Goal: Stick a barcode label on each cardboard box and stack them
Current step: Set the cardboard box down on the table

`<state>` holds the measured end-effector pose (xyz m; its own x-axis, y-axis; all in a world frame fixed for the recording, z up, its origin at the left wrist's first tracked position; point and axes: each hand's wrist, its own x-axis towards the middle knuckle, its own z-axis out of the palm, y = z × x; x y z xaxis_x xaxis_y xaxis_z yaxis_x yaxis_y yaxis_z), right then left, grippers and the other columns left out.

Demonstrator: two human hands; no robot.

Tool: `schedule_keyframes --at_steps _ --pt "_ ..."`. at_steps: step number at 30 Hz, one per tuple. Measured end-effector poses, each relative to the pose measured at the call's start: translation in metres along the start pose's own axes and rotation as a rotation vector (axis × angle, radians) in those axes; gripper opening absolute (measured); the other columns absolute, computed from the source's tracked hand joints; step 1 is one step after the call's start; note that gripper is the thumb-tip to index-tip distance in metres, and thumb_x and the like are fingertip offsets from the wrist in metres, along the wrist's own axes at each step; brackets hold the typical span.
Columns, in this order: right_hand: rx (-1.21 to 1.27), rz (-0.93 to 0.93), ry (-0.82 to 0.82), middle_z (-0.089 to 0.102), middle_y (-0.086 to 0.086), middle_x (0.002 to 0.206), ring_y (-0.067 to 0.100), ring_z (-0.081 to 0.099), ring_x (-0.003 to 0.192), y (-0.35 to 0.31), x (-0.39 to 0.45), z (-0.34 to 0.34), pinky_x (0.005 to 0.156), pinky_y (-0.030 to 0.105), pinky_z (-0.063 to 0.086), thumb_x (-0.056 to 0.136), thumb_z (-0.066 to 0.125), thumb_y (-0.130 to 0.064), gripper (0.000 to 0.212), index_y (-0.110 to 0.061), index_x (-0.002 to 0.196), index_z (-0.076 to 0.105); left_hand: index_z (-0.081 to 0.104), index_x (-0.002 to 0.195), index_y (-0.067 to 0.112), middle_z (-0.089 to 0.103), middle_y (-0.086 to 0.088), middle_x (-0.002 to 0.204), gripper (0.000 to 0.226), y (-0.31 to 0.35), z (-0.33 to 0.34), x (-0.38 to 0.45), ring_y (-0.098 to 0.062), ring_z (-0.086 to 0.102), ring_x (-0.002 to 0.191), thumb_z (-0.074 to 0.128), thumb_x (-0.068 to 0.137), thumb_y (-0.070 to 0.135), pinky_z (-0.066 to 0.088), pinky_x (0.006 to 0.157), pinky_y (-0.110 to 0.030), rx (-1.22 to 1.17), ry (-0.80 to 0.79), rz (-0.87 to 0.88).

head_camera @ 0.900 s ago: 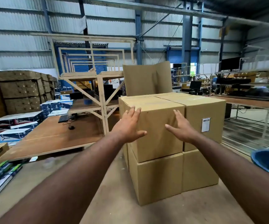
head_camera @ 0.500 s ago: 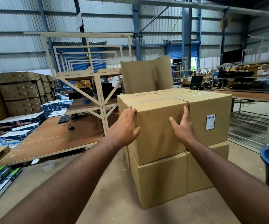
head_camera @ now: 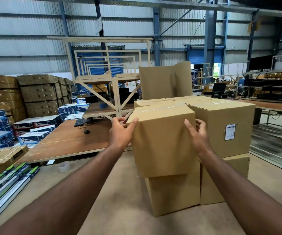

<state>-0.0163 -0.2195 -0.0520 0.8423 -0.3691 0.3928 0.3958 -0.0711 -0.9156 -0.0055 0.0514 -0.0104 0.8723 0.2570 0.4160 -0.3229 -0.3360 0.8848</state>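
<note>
the left hand (head_camera: pixel 120 133) curls round the upper left edge of a plain brown cardboard box (head_camera: pixel 162 141), thumb on its front, while the right hand (head_camera: pixel 197 134) clasps the upper right edge, fingers hooked behind. the box sits tilted atop a lower brown carton (head_camera: pixel 174 194) in the stack. just beside it, a second upper box (head_camera: pixel 221 126) bears a white barcode label (head_camera: pixel 230 132). a clear tape roll (head_camera: pixel 64 166) lies on the floor.

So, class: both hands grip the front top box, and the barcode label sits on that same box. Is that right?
Not quite. The head view shows the left hand and right hand gripping the front top box, but the label sits on the box beside it, to the right. The gripped box shows no label.
</note>
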Motion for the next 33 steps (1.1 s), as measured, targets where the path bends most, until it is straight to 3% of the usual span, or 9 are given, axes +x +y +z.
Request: schedule_keyframes --at_steps 3,8,11,14,21,24,28,31,33 --pt "0.042 -0.063 -0.084 0.06 -0.002 0.139 0.009 0.065 0.115 -0.003 -0.048 0.013 0.093 0.037 0.058 0.094 0.073 -0.038 0.058 -0.032 0.137 0.035 0.058 0.123 0.029 0.068 0.004 0.114 0.081 -0.005 -0.026 -0.021 -0.015 0.067 0.1 0.069 0.063 0.082 0.06 0.089 -0.046 -0.055 0.083 -0.053" --pt "0.067 -0.204 -0.197 0.047 -0.005 0.158 0.006 0.054 0.137 -0.005 -0.129 0.037 0.108 0.038 0.053 0.091 0.077 -0.025 0.064 -0.046 0.136 0.037 0.057 0.137 0.016 0.067 0.002 0.12 0.063 -0.015 -0.095 -0.087 -0.01 0.063 0.102 0.07 0.087 0.052 0.056 0.083 -0.035 -0.208 0.134 -0.138" --pt "0.138 -0.301 -0.276 0.036 -0.014 0.165 0.006 0.04 0.149 -0.013 -0.187 0.055 0.115 0.037 0.047 0.086 0.077 -0.021 0.069 -0.037 0.141 0.039 0.057 0.132 0.02 0.066 0.004 0.12 0.055 -0.028 -0.153 -0.141 -0.011 0.063 0.107 0.069 0.088 0.05 0.055 0.081 -0.035 -0.282 0.193 -0.189" --pt "0.158 -0.326 -0.392 0.031 -0.013 0.168 0.014 0.03 0.155 -0.003 -0.246 0.072 0.12 0.051 0.038 0.089 0.076 -0.015 0.07 -0.026 0.146 0.037 0.057 0.13 0.025 0.069 0.002 0.116 0.043 -0.046 -0.205 -0.198 -0.012 0.067 0.101 0.069 0.093 0.042 0.056 0.081 -0.035 -0.296 0.255 -0.212" --pt "0.103 -0.032 -0.512 0.037 -0.013 0.165 0.006 0.044 0.146 0.048 -0.36 0.094 0.116 0.047 0.045 0.084 0.082 -0.012 0.069 -0.033 0.136 0.042 0.06 0.119 0.037 0.069 0.003 0.087 0.039 -0.117 -0.273 -0.293 -0.008 0.063 0.083 0.078 0.085 0.044 0.049 0.083 -0.036 -0.181 0.355 -0.345" --pt "-0.028 0.067 -0.541 0.048 -0.009 0.159 0.002 0.051 0.139 0.069 -0.392 0.091 0.113 0.045 0.048 0.083 0.085 -0.014 0.07 -0.044 0.13 0.043 0.058 0.121 0.036 0.058 -0.006 0.088 0.035 -0.138 -0.282 -0.317 -0.007 0.058 0.079 0.074 0.09 0.041 0.043 0.071 -0.027 -0.131 0.37 -0.381" --pt "-0.097 0.154 -0.55 0.053 -0.004 0.155 0.007 0.055 0.136 0.086 -0.416 0.092 0.109 0.038 0.051 0.084 0.084 -0.025 0.07 -0.053 0.131 0.041 0.056 0.119 0.031 0.071 0.008 0.079 0.031 -0.154 -0.284 -0.331 0.002 0.067 0.071 0.074 0.092 0.03 0.046 0.057 -0.014 -0.092 0.377 -0.431" --pt "-0.085 0.218 -0.534 0.059 -0.013 0.146 0.008 0.06 0.13 0.092 -0.428 0.089 0.106 0.035 0.053 0.08 0.079 -0.059 0.082 -0.039 0.147 0.035 0.055 0.116 0.035 0.075 0.02 0.094 0.032 -0.167 -0.286 -0.337 -0.002 0.071 0.085 0.075 0.09 0.035 0.054 0.071 -0.029 0.005 0.334 -0.439" --pt "-0.034 0.27 -0.469 0.062 -0.02 0.138 0.002 0.061 0.126 0.086 -0.431 0.088 0.101 0.022 0.051 0.082 0.071 -0.065 0.076 -0.038 0.145 0.038 0.056 0.115 0.035 0.074 0.02 0.103 0.03 -0.176 -0.29 -0.337 0.003 0.07 0.089 0.074 0.091 0.034 0.055 0.077 -0.03 0.009 0.276 -0.45"
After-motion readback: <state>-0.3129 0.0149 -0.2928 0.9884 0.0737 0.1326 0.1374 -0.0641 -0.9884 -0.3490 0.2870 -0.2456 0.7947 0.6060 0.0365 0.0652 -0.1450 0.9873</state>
